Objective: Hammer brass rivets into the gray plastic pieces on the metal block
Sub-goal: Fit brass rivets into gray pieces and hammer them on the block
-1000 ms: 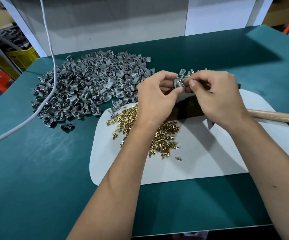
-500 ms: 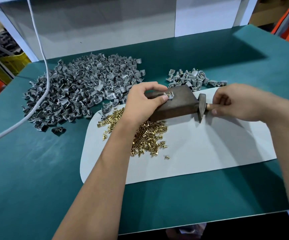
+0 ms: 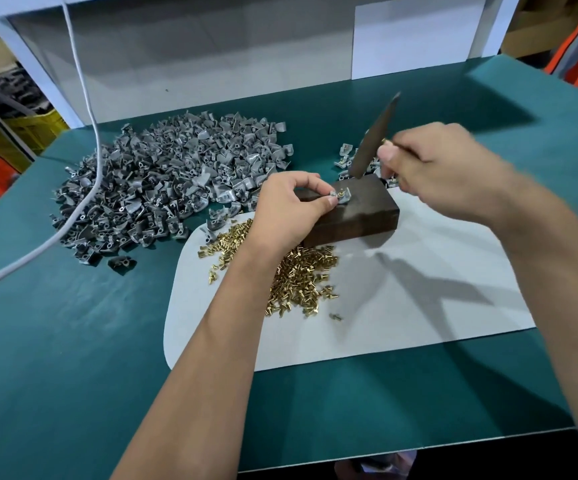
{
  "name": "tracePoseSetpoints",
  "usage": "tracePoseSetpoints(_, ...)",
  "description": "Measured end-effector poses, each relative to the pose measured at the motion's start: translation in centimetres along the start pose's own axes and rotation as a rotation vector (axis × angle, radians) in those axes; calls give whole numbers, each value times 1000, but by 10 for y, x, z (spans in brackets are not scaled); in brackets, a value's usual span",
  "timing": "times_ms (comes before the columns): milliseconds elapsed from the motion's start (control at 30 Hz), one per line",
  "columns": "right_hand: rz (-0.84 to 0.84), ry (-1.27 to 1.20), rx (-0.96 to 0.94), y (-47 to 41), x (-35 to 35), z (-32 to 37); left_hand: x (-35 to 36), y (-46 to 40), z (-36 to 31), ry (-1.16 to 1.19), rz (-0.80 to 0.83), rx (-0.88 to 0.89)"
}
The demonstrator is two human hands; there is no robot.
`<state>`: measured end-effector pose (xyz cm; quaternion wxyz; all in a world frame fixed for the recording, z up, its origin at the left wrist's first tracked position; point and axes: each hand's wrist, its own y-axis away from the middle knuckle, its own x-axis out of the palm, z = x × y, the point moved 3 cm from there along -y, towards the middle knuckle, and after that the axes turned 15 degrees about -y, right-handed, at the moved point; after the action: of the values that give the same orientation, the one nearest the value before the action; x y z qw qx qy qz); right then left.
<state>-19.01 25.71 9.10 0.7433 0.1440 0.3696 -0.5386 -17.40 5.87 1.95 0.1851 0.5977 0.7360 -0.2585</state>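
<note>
Hammer (image 3: 372,140) now raised off mat, my right grip (image 3: 433,164) wrapped on handle. Left grip (image 3: 289,206) pinches gray piece (image 3: 341,195) on block (image 3: 360,216); rivet (image 3: 341,193) upright, directly below-left of hammer head.

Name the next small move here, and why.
Probably a short downward tap of the hammer: the right hand holds it raised above the metal block, where the left hand pinches a gray piece with a brass rivet standing proud.
</note>
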Motion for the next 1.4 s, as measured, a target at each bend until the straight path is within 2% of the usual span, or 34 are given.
tracePoseSetpoints(67, 44, 93, -9, -2, 5, 10, 0, 0, 0, -6, 2, -4)
tracePoseSetpoints(200, -151, -1, -65, -2, 1, 20, 0, -2, 2, -27, -1, 0)
tracePoseSetpoints(233, -146, 23, -63, -1, 4, 20, 0, -2, 3, -22, 2, -5)
tracePoseSetpoints(333, 76, 188, 54, 2, 19, 14, 1, -2, 3, 3, 6, -16)
tracePoseSetpoints(400, 95, 222, 111, 0, 13, 10, 2, -2, 2, -7, 3, -11)
tracePoseSetpoints(467, -8, 182, 90, -3, 3, 11, 1, -2, 4, -5, 5, -14)
tracePoseSetpoints(567, -229, 70, -40, 0, 3, 18, 2, -3, 4, -14, 7, -26)
tracePoseSetpoints(600, -192, 106, -55, 1, 10, 20, 1, -3, 4, -8, 9, -30)
tracePoseSetpoints(667, -8, 209, -4, 2, 28, 19, 2, -2, 3, 20, 9, -32)
tracePoseSetpoints(733, 68, 280, 59, -1, 26, 16, 2, -1, 1, 22, 10, -26)
tracePoseSetpoints(800, -8, 289, 38, -4, 14, 17, 1, -1, 2, 6, 3, -19)
tracePoseSetpoints(900, -259, 154, -86, 1, 11, 22, -1, -2, 3, -31, -8, -7)
tracePoseSetpoints(933, -239, 150, -84, 3, 18, 22, -1, -2, 3, -27, -8, -8)
tracePoseSetpoints(1033, -3, 274, 21, 3, 37, 17, 1, -2, 3, 4, -5, -7)
tracePoseSetpoints(1067, 18, 316, 38, -1, 33, 18, 1, -2, 2, 4, -2, -2)
tracePoseSetpoints(1133, -51, 343, 32, -5, 19, 24, 0, -1, 2, -5, -1, 5)
tracePoseSetpoints(1200, -223, 244, -42, -5, 10, 26, 0, -2, 4, -21, -7, 8)
tracePoseSetpoints(1233, -247, 207, -63, -3, 12, 26, 0, -3, 4, -23, -9, 5)
tracePoseSetpoints(1333, -7, 279, 36, -1, 33, 17, 1, -4, 5, 31, -4, -10)
tracePoseSetpoints(1400, 31, 303, 88, -3, 28, 14, 2, -3, 4, 33, 2, -13)
